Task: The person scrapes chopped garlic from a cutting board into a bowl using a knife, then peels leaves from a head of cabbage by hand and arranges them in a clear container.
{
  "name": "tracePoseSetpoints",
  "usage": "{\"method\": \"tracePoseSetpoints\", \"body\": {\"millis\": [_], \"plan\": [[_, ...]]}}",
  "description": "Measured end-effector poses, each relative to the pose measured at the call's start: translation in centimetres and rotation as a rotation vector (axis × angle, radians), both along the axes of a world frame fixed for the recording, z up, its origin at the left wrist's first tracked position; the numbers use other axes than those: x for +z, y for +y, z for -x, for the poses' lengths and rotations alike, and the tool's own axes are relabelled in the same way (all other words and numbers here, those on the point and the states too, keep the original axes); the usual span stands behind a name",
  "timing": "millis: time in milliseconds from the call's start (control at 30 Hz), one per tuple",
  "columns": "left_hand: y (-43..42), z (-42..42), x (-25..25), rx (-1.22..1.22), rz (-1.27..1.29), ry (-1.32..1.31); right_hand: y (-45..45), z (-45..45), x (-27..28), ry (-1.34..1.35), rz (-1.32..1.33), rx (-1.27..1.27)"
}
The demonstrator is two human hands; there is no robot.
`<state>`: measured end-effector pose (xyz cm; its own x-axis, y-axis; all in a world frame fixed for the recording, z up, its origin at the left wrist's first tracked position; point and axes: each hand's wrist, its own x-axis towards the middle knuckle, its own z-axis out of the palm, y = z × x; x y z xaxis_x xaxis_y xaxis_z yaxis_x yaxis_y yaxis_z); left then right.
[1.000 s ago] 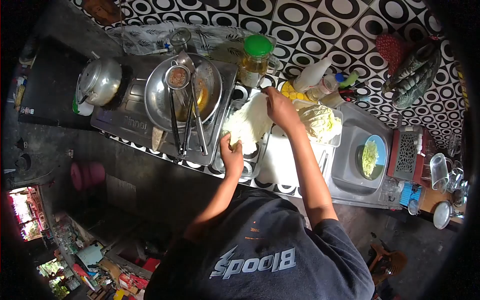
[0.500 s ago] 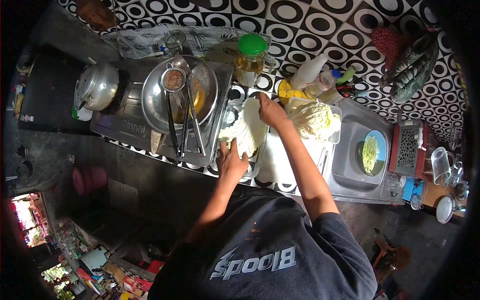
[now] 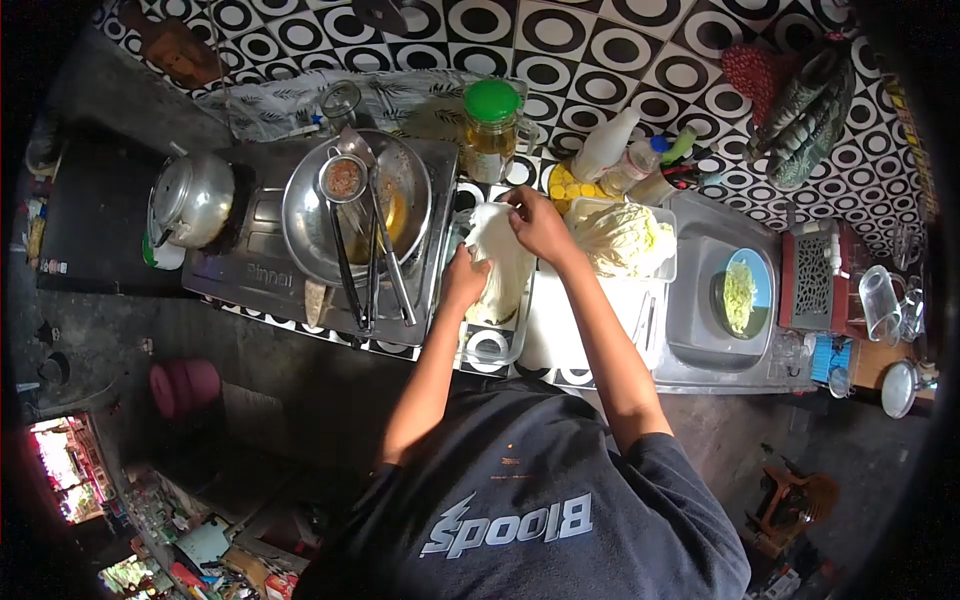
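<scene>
Left hand: grasping the left edge of a cabbage leaf.
Right hand: gripping the far right edge of the same leaf; exact fingertip placement cannot be told.
Leaf position: held between both hands, above a clear dish, just right of the stove.
Cabbage head: resting in a clear container, near a white board.
Wok: seated on the stove, crossed by a strainer.
Blue bowl: standing in the sink, holding shredded greens.
</scene>
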<state>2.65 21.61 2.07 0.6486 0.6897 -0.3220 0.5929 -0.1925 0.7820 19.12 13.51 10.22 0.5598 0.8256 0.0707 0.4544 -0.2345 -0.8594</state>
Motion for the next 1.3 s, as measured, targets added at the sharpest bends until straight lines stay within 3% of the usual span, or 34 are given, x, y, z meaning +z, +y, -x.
{"method": "tracePoseSetpoints", "body": {"millis": [167, 267, 367, 400, 500, 600, 700, 800, 867, 933, 1000, 1067, 1133, 1200, 1300], "plan": [[-0.4, 1.8, -0.2, -0.027, 0.31, -0.326, -1.0, 1.5, 2.4, 0.091, -0.065, -0.056], [-1.5, 3.5, 1.4, 0.016, 0.353, -0.341, -1.7, 2.0, 2.2, 0.151, -0.063, -0.094], [-1.5, 4.9, -0.8, -0.019, 0.174, -0.246, -1.9, 2.5, 0.0, 0.198, -0.028, -0.119], [-1.4, 5.0, 1.1, -0.049, 0.293, -0.193, -1.8, 2.6, -1.0, 0.214, -0.031, -0.129], [-1.4, 5.3, 0.3, -0.023, 0.357, -0.212, -1.7, 2.6, -3.5, 0.215, 0.004, -0.158], [-1.5, 4.5, 0.0, -0.027, 0.16, -0.012, -1.5, 2.3, -5.3, 0.128, 0.095, -0.167], [-2.1, 3.4, 0.0, 0.043, -0.019, 0.041, -1.4, 1.8, -6.8, 0.006, 0.112, -0.141], [-2.5, 3.2, 1.3, -0.071, -0.144, 0.072, -2.2, 2.1, -7.0, -0.174, 0.129, -0.081], [-3.0, 3.1, -0.5, -0.028, -0.278, 0.045, -2.7, 2.7, -6.8, -0.271, 0.203, -0.046], [-3.1, 2.7, 1.3, -0.051, -0.344, 0.086, -3.1, 3.4, -5.6, -0.38, 0.216, -0.049], [-3.1, 2.4, 4.3, -0.14, -0.339, 0.195, -3.0, 3.5, -3.8, -0.389, 0.256, 0.01], [-2.6, 1.8, 4.4, -0.182, -0.338, 0.12, -2.7, 3.8, -2.4, -0.292, 0.323, 0.131], [-1.9, 1.1, 2.8, -0.202, -0.448, -0.036, -2.5, 4.3, -3.6, -0.309, 0.345, 0.204], [-0.9, 0.5, 0.4, -0.299, -0.421, 0.016, -2.2, 4.8, -4.0, -0.324, 0.475, 0.298], [0.5, -0.4, 0.8, -0.482, -0.268, 0.215, -2.0, 6.4, -8.3, -0.484, 0.681, 0.35]]}}
